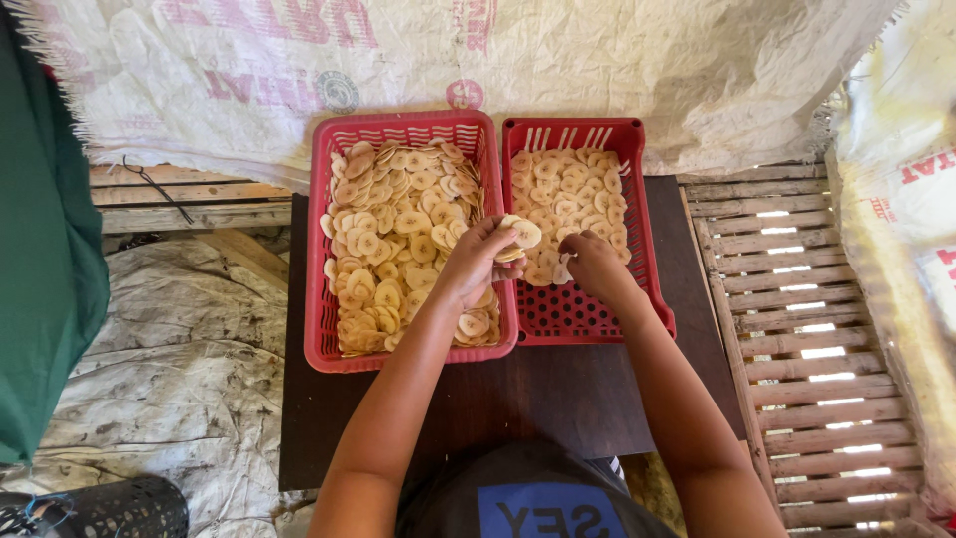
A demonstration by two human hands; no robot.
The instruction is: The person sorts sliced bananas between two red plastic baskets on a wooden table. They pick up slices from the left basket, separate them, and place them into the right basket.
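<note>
Left hand [476, 257] grips a small stack of pale banana chips [518, 239] above the divide between two red baskets, the fuller left basket [317, 299] and half-filled right basket [647, 269], while right hand [594, 265] pinches chips there.

Printed sacks hung around the work spot

A white woven sack [448, 60] with pink print hangs behind; another sack [911, 199], red-printed, hangs right.
</note>
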